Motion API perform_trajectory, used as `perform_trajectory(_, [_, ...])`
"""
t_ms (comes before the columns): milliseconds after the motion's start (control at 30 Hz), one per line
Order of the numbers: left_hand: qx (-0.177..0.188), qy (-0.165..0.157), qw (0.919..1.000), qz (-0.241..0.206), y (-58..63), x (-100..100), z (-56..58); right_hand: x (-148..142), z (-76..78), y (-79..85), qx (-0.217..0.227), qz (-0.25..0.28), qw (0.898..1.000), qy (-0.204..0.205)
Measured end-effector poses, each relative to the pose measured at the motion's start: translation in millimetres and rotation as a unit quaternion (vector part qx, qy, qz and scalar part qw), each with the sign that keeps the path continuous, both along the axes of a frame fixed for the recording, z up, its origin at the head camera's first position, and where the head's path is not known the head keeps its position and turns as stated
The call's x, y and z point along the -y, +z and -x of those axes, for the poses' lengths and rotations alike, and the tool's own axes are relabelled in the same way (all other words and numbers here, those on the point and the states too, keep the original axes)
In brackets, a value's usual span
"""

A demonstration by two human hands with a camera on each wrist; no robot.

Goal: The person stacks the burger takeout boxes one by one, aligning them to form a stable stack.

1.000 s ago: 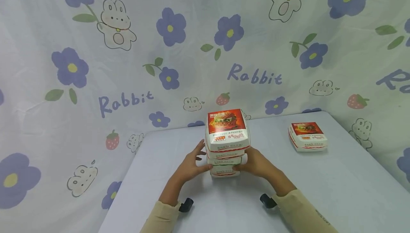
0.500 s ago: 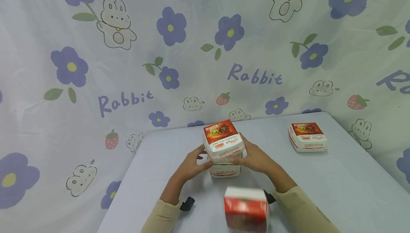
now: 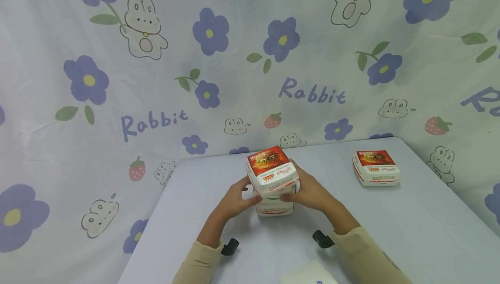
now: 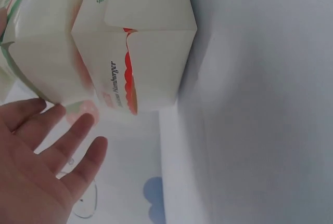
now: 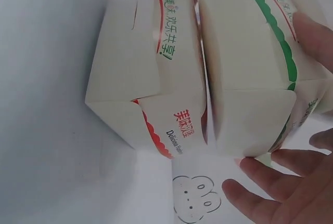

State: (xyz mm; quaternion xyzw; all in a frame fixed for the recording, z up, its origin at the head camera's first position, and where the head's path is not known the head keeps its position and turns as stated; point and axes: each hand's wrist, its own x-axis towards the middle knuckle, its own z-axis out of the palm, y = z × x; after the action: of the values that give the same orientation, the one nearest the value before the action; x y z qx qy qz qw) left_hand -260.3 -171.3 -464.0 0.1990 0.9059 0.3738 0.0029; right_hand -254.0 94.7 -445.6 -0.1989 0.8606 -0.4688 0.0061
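A stack of burger boxes stands mid-table in the head view. The top box (image 3: 272, 170), with a burger picture on its lid, sits turned and tilted. Below it is a green-trimmed burger box (image 5: 244, 57). Lowest is a red-trimmed box (image 3: 274, 208) on the table; a narrow gap shows above it in the right wrist view. My left hand (image 3: 235, 199) grips the green-trimmed box from the left, thumb at the front. From the other side my right hand (image 3: 311, 192) grips the same box, its thumb also in front. Some fingers are hidden behind the stack.
Another burger box (image 3: 376, 168) lies at the back right of the white table (image 3: 187, 197). At the near edge of the head view, a pale box-like thing (image 3: 308, 274) is partly cut off. Behind the table hangs a rabbit-print cloth (image 3: 234, 58).
One burger box has come off the top of the stack and tumbled toward the near edge. The stack is lower, and its top box now sits turned. Both hands stay beside it.
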Motion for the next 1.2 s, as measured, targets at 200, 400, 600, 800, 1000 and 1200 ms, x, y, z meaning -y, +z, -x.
perform_trajectory(200, [-0.006, -0.001, 1.0, 0.003, -2.1, 2.4, -0.8, 3.1, 1.6, -1.7, 0.008, -0.001, 1.0, -0.01])
perform_trajectory(400, [0.006, 0.024, 0.9996, -0.011, -0.3, -0.4, -5.9, 1.2, 0.7, -5.7, 0.001, 0.018, 1.0, -0.006])
perform_trajectory(600, [-0.046, 0.068, 0.9945, -0.064, 5.0, -9.3, -13.9, -4.3, -3.5, 0.4, -0.004, 0.035, 0.999, -0.01])
perform_trajectory(800, [-0.1, 0.03, 0.991, -0.083, 11.1, -16.7, -13.5, -5.4, -3.6, 7.8, -0.011, 0.031, 0.999, -0.008])
perform_trajectory(1000, [-0.094, 0.024, 0.9924, -0.076, 17.4, -20.2, -5.1, -4.5, -4.5, 13.5, -0.031, 0.029, 0.999, -0.014])
perform_trajectory(1200, [-0.108, 0.004, 0.9903, -0.087, 23.8, -15.5, 4.7, -5.7, -2.2, 16.2, -0.05, 0.021, 0.998, -0.036])
